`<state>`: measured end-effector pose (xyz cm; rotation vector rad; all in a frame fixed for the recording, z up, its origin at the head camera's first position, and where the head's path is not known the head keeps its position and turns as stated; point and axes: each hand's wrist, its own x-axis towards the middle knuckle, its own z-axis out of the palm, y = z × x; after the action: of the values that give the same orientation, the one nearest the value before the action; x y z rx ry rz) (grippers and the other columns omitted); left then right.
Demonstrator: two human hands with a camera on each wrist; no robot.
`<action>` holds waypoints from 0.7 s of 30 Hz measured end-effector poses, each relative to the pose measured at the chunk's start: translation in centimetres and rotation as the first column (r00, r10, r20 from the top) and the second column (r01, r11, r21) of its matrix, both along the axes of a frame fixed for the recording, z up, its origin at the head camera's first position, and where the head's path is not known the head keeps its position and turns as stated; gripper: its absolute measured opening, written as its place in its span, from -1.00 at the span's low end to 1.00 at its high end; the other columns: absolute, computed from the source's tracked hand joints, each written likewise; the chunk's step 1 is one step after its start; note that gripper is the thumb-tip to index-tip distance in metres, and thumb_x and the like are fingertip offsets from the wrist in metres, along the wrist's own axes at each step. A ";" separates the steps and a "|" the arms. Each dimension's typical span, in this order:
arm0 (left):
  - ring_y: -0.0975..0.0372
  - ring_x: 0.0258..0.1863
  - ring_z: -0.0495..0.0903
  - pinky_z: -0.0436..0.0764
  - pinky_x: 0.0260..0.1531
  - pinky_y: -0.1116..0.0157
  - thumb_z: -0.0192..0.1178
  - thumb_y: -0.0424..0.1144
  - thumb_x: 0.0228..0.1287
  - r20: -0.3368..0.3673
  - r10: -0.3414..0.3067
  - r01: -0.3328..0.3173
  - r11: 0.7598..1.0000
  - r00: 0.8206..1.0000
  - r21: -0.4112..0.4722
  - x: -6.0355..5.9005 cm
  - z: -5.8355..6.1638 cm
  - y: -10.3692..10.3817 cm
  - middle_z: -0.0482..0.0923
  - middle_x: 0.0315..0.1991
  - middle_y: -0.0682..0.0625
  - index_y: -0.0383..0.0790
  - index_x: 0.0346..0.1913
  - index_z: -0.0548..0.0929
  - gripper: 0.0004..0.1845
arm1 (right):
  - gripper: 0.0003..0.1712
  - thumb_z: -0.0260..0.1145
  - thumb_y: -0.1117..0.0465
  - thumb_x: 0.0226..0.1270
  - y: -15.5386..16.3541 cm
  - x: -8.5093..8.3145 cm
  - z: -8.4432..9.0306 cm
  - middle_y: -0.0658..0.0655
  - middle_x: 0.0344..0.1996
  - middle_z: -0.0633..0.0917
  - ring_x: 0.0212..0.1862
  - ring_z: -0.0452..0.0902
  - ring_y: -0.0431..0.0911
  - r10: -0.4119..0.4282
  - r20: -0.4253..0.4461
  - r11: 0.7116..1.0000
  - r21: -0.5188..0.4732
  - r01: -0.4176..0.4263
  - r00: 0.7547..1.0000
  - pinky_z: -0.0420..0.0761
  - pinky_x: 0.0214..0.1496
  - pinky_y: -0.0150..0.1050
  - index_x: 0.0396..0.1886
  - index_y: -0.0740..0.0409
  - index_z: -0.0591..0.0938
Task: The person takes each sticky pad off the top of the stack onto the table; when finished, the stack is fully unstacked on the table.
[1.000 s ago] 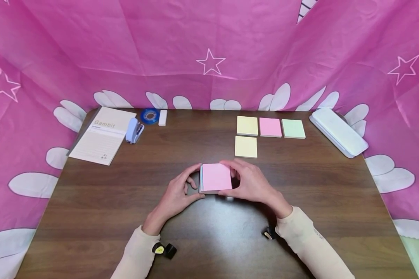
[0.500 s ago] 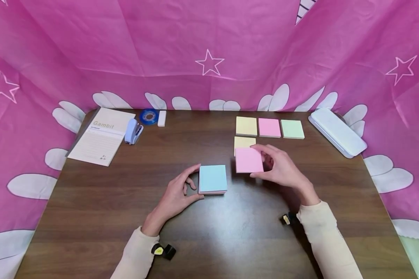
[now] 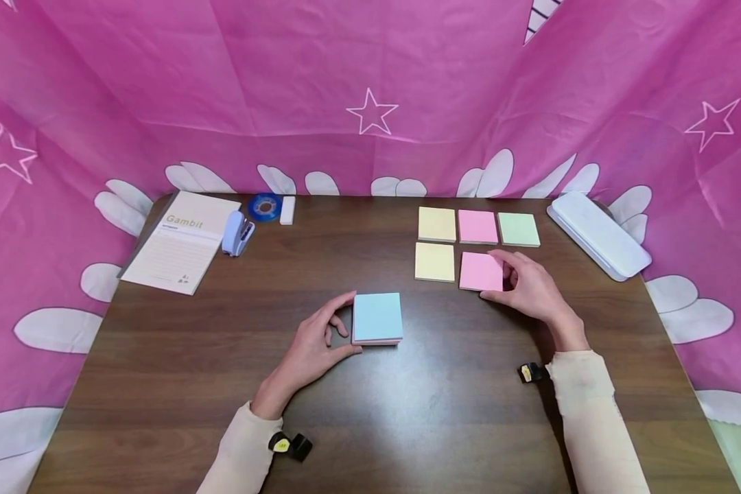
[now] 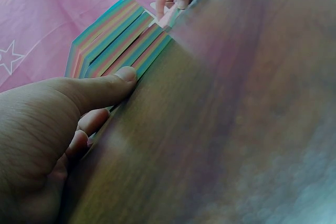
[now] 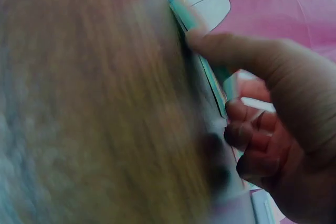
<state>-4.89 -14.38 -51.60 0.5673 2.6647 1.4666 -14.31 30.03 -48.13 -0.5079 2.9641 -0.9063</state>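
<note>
A thick block of sticky notes with a blue top sheet lies mid-table; its striped multicolour edge fills the left wrist view. My left hand grips the block's left side between thumb and fingers. My right hand pinches the right edge of a thin pink pad, which lies flat on the table beside a yellow pad. Behind them sit a yellow pad, a pink pad and a green pad in a row. The right wrist view is blurred.
A "Gambit" notepad, a pale blue stapler, a blue tape roll and a white eraser lie at the back left. A white case sits at the back right. Pink star-patterned cloth walls the brown table.
My right hand lifted the pink pad off the block, exposing the blue sheet, and carried it right and back, setting it down beside the front yellow pad. The left hand stayed put.
</note>
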 end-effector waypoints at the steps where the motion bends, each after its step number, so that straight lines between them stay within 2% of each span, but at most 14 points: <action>1: 0.29 -0.41 0.45 0.47 -0.39 0.32 0.74 -0.35 0.14 -0.001 0.000 0.000 1.000 1.000 0.000 0.0 0.0 0.0 0.66 -0.18 0.06 0.00 0.68 0.40 0.06 | -0.05 0.81 0.13 0.14 0.1 0.0 -0.1 0.16 -0.20 0.58 -0.23 0.47 0.00 -0.002 0.006 1.000 0.006 0.002 1.000 0.44 -0.18 -0.13 0.48 0.27 0.59; 5: 0.28 -0.42 0.44 0.46 -0.39 0.32 0.74 -0.35 0.13 -0.002 0.004 -0.004 1.000 1.000 -0.002 0.0 0.2 0.0 0.66 -0.18 0.07 0.03 0.68 0.40 0.07 | 0.00 0.81 0.14 0.15 0.3 -0.2 -0.4 0.17 -0.18 0.58 -0.23 0.48 0.01 0.002 0.007 1.000 -0.005 -0.002 1.000 0.45 -0.17 -0.12 0.56 0.21 0.56; 8: 0.28 -0.43 0.44 0.46 -0.40 0.33 0.74 -0.35 0.12 -0.001 0.006 -0.006 1.000 1.000 -0.002 0.1 0.3 -0.1 0.66 -0.19 0.07 0.06 0.68 0.40 0.08 | -0.05 0.80 0.14 0.17 0.5 -0.2 -0.5 0.15 -0.20 0.58 -0.24 0.46 0.01 0.014 -0.005 1.000 -0.027 -0.014 1.000 0.43 -0.18 -0.10 0.55 0.15 0.61; 12: 0.29 -0.43 0.44 0.46 -0.40 0.33 0.74 -0.35 0.14 0.000 0.003 -0.003 1.000 1.000 0.001 0.0 0.2 0.0 0.65 -0.19 0.07 0.06 0.68 0.40 0.07 | -0.16 0.75 0.01 0.26 1.2 -0.6 -1.6 0.08 -0.25 0.55 -0.26 0.41 -0.04 0.025 -0.017 0.999 -0.044 -0.026 1.000 0.37 -0.22 -0.12 0.52 0.01 0.67; 15: 0.29 -0.43 0.43 0.46 -0.40 0.33 0.74 -0.35 0.14 0.002 0.003 -0.003 1.000 1.000 -0.002 0.0 0.1 0.0 0.65 -0.19 0.06 0.03 0.68 0.39 0.07 | -0.15 0.71 -0.09 0.30 1.8 -1.1 -2.7 0.06 -0.29 0.53 -0.29 0.39 -0.06 0.023 -0.032 0.999 -0.025 -0.023 0.999 0.34 -0.25 -0.13 0.55 -0.09 0.65; 18: 0.29 -0.44 0.43 0.46 -0.40 0.33 0.74 -0.34 0.14 0.004 0.003 -0.003 1.000 1.000 -0.004 0.0 0.1 0.0 0.65 -0.19 0.06 0.03 0.68 0.39 0.07 | -0.13 0.69 -0.10 0.33 1.8 -1.2 -2.8 0.10 -0.31 0.52 -0.28 0.39 -0.02 0.017 -0.032 1.000 -0.004 -0.017 0.999 0.32 -0.26 -0.10 0.59 -0.08 0.62; 21: 0.29 -0.43 0.43 0.46 -0.40 0.33 0.73 -0.34 0.15 0.006 0.002 -0.002 1.000 1.000 0.000 0.0 0.1 0.0 0.66 -0.18 0.06 0.04 0.68 0.39 0.06 | -0.12 0.68 -0.19 0.32 2.1 -1.5 -3.6 0.07 -0.32 0.51 -0.29 0.37 -0.04 0.010 -0.047 1.000 -0.013 -0.011 0.999 0.29 -0.26 -0.14 0.59 -0.14 0.61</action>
<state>-4.89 -14.38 -51.49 0.5588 2.6614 1.4667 -15.79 32.18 -51.77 -0.5523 2.9965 -0.9265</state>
